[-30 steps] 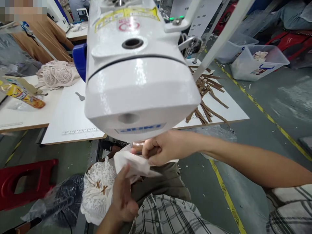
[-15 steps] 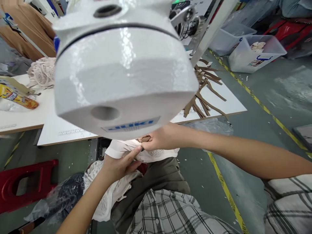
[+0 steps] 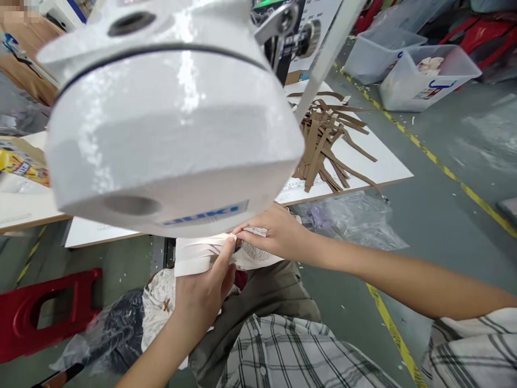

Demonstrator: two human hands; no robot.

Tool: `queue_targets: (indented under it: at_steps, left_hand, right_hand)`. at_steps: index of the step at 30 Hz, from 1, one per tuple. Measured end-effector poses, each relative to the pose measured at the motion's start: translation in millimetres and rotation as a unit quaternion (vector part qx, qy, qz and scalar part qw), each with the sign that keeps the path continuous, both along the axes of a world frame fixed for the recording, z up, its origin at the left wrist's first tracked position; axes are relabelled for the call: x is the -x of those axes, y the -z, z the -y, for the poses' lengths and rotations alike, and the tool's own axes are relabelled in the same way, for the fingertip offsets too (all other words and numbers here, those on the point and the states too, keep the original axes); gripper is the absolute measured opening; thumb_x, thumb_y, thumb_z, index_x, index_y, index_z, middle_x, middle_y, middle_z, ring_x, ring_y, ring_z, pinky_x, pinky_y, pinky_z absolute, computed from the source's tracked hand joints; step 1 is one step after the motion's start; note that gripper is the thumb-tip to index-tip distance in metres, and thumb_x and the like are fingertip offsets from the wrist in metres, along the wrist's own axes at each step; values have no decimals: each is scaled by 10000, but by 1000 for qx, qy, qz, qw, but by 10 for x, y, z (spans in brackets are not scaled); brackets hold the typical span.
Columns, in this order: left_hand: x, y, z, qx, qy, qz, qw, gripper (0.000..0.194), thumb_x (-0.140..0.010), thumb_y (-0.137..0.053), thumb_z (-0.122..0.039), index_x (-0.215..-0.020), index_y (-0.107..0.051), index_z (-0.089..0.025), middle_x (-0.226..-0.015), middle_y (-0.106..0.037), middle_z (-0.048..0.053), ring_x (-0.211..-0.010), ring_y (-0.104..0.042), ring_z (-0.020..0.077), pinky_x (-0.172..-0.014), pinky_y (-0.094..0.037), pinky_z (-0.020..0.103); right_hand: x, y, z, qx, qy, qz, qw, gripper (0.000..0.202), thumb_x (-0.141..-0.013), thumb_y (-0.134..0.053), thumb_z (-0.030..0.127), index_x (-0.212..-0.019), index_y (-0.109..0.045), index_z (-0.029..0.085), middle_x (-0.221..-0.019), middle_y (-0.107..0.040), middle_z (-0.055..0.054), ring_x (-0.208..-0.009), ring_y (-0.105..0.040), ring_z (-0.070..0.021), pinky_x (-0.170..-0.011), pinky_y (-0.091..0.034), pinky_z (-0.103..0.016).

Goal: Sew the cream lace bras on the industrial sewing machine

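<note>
Under the head of a white JUKI sewing machine (image 3: 173, 129), my left hand (image 3: 205, 285) pinches a piece of white fabric (image 3: 191, 257) with gathered folds, thumb on top. Close beside it, my right hand (image 3: 277, 231) has its thumb and fingers closed on the same fabric, where a lacy patterned part shows. The fingertips of both hands almost meet. The machine head hides the needle area and part of the fabric. More white lace (image 3: 159, 299) hangs down by my left forearm, over my lap.
Brown fabric strips (image 3: 319, 143) lie heaped on the white table (image 3: 382, 156) at the right. A red stool (image 3: 48, 312) and a dark plastic-wrapped bundle (image 3: 121, 323) are at the lower left. Clear plastic bins (image 3: 428, 81) stand on the floor, far right. A yellow snack packet (image 3: 24, 167) lies at left.
The view has shifted, so the machine head sits further left and more brown strips show. My right hand has flattened somewhat over the fabric; my left thumb has moved up along its edge.
</note>
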State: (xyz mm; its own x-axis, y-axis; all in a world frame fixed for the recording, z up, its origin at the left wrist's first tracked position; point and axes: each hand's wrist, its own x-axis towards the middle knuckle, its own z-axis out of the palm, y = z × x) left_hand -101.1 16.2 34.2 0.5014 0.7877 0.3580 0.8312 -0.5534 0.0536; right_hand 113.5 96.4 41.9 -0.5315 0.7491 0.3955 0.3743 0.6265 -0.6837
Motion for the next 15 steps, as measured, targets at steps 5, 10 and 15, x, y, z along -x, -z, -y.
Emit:
queue_targets:
  at_steps: [5,10,15]
  left_hand:
    - [-69,-34,-9,-21,-20,-17,999,604,-863,-650,-192,-1434,-454,-175,-1106,-717,113,-1006,-659,292,-916,-496,396]
    - [-41,-80,-47,-21,-11,-44,999,584,-866,-640,-189,-1425,-473,-216,-1117,-703,115,-1012,-653,324,-898,-504,437]
    - [49,-102,-53,23,14,-22,999,578,-889,-599,-170,-1444,-440,-191,-1104,-707,121,-1052,-653,292,-969,-493,429]
  right_hand:
    - [-9,-17,-28,-12,4,-25,1000,103,-871,-657,171,-893,-746,216,-937,-708,-33,-948,-616,-191,-884,-463,-322]
    - [-35,56,22,-92,3,-36,995,131,-916,-607,196,-983,-719,202,-993,-692,-63,-979,-607,-185,-873,-484,-323]
    - [-41,108,21,-265,-7,-19,964,210,-923,-528,119,-1036,-670,226,-964,-731,-19,-934,-630,-153,-866,-479,-315]
